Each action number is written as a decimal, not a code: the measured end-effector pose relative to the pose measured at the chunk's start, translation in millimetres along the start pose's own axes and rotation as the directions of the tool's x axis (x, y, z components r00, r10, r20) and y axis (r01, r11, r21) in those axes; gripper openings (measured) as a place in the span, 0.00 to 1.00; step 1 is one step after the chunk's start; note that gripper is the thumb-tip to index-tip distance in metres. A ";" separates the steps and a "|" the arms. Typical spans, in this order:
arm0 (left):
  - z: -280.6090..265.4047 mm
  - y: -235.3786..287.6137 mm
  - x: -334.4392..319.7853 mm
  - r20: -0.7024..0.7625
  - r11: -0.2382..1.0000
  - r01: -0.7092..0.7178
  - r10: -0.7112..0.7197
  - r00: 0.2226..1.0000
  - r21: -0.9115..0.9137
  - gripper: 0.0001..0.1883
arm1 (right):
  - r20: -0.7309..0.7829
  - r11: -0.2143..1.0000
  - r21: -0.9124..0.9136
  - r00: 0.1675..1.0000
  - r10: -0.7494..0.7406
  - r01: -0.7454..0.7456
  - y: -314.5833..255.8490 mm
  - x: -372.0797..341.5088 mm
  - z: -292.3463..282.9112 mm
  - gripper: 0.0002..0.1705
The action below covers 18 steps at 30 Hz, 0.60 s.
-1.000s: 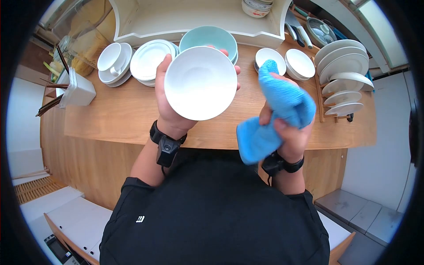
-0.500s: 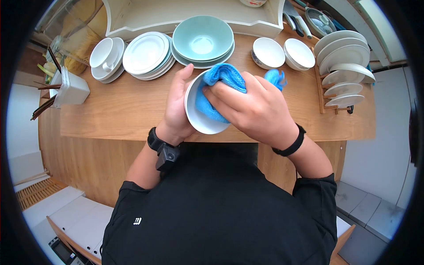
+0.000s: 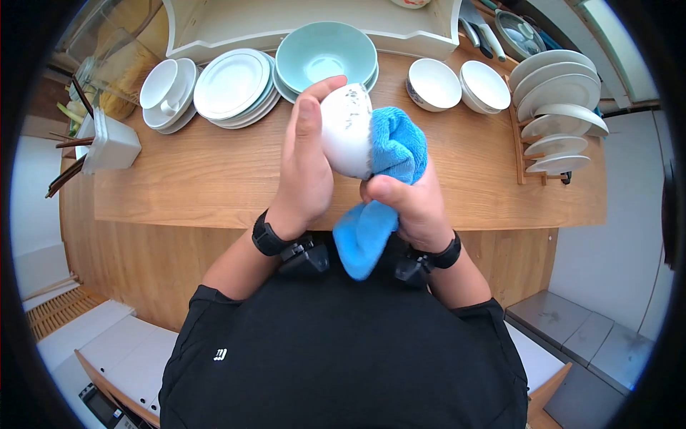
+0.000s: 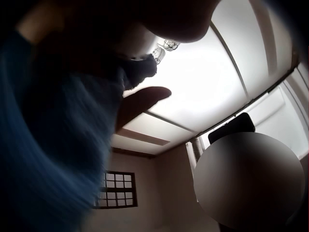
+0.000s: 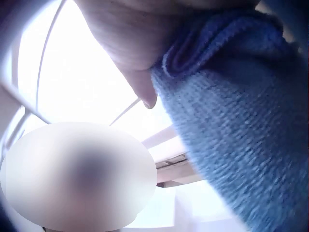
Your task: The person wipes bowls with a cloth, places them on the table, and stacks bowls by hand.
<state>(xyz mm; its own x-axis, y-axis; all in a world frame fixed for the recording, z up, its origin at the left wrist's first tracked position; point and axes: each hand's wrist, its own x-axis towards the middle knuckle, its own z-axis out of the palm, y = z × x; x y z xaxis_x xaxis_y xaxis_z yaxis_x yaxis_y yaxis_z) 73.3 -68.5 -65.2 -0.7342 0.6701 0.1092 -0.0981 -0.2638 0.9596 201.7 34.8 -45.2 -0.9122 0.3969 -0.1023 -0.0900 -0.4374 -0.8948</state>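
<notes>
A white bowl [image 3: 341, 146] with a dark printed pattern on its outside is held up over the table, turned on its side with its mouth to the right. My left hand [image 3: 304, 168] grips it from the left, thumb along its outer wall. In my right hand [image 3: 420, 211] is a blue cloth [image 3: 400, 146], bunched over the bowl's rim and mouth, with a loose end hanging below. The bowl's inside is hidden. Blue cloth [image 5: 236, 140] fills much of the right wrist view, and the left wrist view shows it dark and blurred.
Along the back of the wooden table [image 3: 214, 179] stand a cup [image 3: 158, 82] on saucers, stacked plates [image 3: 230, 84], large green bowls [image 3: 325, 53] and white bowls [image 3: 434, 84]. A plate rack [image 3: 520, 143] is at right, a chopstick holder [image 3: 114, 146] at left.
The bowl has turned from facing up to lying on its side, its patterned outside now showing. The cloth moved from inside the bowl to its right rim, and the right hand shifted right and down.
</notes>
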 end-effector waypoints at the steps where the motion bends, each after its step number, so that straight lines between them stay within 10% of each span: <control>1: 4.3 -1.2 -2.0 -0.034 0.999 0.009 -0.008 0.999 0.038 0.46 | -0.061 0.982 -0.075 0.982 -0.180 0.175 7.8 6.4 4.5 0.40; 4: -4.9 12.4 -8.6 0.042 0.995 0.094 -0.093 0.995 -0.016 0.49 | -0.101 0.980 -0.198 0.995 -0.007 -0.013 -10.2 6.5 -15.0 0.32; 6: -12.4 22.8 -14.3 0.238 0.945 0.264 -0.216 0.947 -0.193 0.45 | -0.031 1.000 -0.024 0.999 0.017 -0.018 -10.0 6.9 -35.0 0.29; 10: -16.0 34.7 -17.3 0.269 0.985 0.112 -0.072 0.960 -0.134 0.41 | 0.158 0.874 0.480 0.987 -0.010 -0.068 -9.8 6.8 -55.5 0.36; 13: -32.6 33.3 -11.1 0.395 0.912 0.372 -0.283 0.874 -0.172 0.44 | 0.105 0.919 0.393 0.994 -0.013 -0.030 -10.4 6.1 -50.2 0.32; 14: -36.6 26.1 -10.7 0.525 0.844 0.490 -0.320 0.788 -0.220 0.37 | -0.174 0.948 0.314 0.985 0.006 0.050 -18.7 10.1 -29.2 0.30; 15: -27.5 17.3 -15.4 0.360 0.900 0.353 -0.251 0.899 -0.256 0.33 | -0.438 0.972 0.211 0.899 -0.001 0.104 -24.1 14.0 -17.7 0.28; 18: -25.6 24.1 -15.7 0.175 0.908 0.219 -0.165 0.971 -0.358 0.32 | -0.268 0.911 -0.221 0.877 -0.399 0.347 -36.8 1.1 -70.6 0.28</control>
<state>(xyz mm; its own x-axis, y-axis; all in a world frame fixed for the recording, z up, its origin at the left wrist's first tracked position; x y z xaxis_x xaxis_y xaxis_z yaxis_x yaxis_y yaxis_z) 65.3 -103.2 -50.5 -0.5786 0.8156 -0.0069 -0.4901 -0.3409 0.8022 232.3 108.4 -43.1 -0.6571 0.7385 0.1510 -0.3105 -0.0826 -0.9470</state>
